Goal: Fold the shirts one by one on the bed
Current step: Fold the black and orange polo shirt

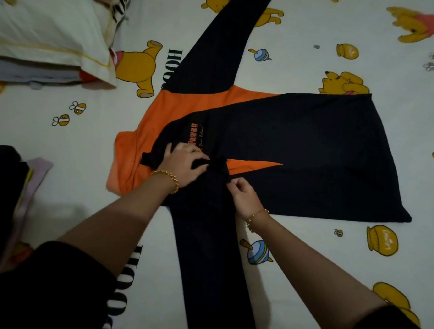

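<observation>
While the black-and-orange long-sleeved fabric shirt [298, 153] is lying spread on the white bed sheet printed with yellow cartoon bears [306, 255], collar to your left and hem to your right, you are working at its near shoulder. Your left hand [183, 165] is clutching a bunch of black cloth beside the chest print. Your right hand [244, 195] is pinching the top of the near sleeve [211, 276], which is trailing toward you, so each grip is closed on fabric. Neither sleeve is lying folded in, so this is looking like the opening fold. The next move is calling for that sleeve to be carried across the body and smoothed flat. The orange chest lettering [196, 133] is showing "awan", part hidden under your hand, with unreadable script beneath it. The black sheet lettering [128, 285] is spelling "POOH".
</observation>
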